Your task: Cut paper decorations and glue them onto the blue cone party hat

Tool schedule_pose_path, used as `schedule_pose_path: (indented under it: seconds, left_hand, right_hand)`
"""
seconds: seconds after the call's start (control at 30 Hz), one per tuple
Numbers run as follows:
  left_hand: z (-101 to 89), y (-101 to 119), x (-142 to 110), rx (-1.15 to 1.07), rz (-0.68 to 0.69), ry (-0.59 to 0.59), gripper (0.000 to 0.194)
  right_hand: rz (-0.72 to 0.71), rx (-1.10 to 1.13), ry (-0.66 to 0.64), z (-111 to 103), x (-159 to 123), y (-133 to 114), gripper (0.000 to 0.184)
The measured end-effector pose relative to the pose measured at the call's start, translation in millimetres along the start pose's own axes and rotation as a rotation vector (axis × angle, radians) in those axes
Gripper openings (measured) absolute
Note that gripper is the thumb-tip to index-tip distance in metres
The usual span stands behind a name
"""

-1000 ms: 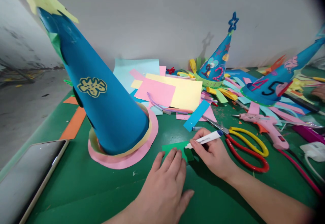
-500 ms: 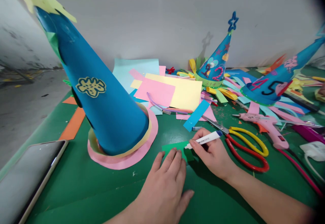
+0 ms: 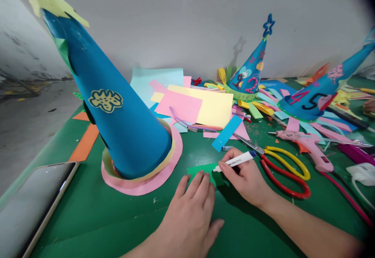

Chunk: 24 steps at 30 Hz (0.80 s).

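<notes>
My right hand (image 3: 244, 180) is closed round a white marker (image 3: 236, 161) with a blue end, its tip at a small green paper piece (image 3: 202, 168). My left hand (image 3: 191, 207) lies flat, fingers stretched out, its fingertips pressing on that green paper against the table. To the left stands a tall blue paper cone hat (image 3: 129, 133) with a pink and yellow brim and a yellow cloud-like drawing. Just right of my right hand lie scissors (image 3: 285, 172) with red and yellow handles. A small blue marker cap (image 3: 227, 148) sits behind that hand.
Coloured paper sheets (image 3: 215, 102) and a blue strip (image 3: 227, 133) lie behind. Two decorated cone hats (image 3: 249, 70) stand at the back right. A pink glue gun (image 3: 310, 143) with its cable lies right, a phone (image 3: 32, 207) left. Part of another person's hand (image 3: 369, 105) shows at the right edge.
Both my hands, the marker and the green paper look the same as before. At the right edge, the other person's hand has shifted slightly.
</notes>
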<state>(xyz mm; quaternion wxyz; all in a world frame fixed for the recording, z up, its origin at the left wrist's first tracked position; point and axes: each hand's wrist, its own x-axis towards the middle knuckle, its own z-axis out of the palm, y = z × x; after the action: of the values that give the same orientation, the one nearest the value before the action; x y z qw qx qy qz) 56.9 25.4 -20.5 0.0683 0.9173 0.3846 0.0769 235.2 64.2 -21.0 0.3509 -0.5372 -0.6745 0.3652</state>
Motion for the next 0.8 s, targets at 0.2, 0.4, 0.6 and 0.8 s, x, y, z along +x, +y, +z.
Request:
schedule_pose_path:
  seconds: [0.2,0.4,0.6,0.8]
  left_hand:
    - [-4.1,0.7,2.4,-0.006,-0.003,-0.008,0.05]
    - [0.5,-0.1,1.0,0.012,0.003,0.003,0.05]
    - [8.2,-1.3,-1.5,0.01,0.003,0.025,0.049]
    - [9.2,-1.2,0.8,0.019,-0.001,0.045,0.049]
  right_hand:
    - [0.0,-0.017,0.001,-0.7,0.2,-1.5,0.016]
    - [-0.006,-0.002,0.0,0.1,1.3,-1.5,0.015]
    - [-0.009,0.008,0.005,0.4,0.6,-0.1,0.014]
    - [0.004,0.036,-0.011,1.2,0.0,-0.3,0.015]
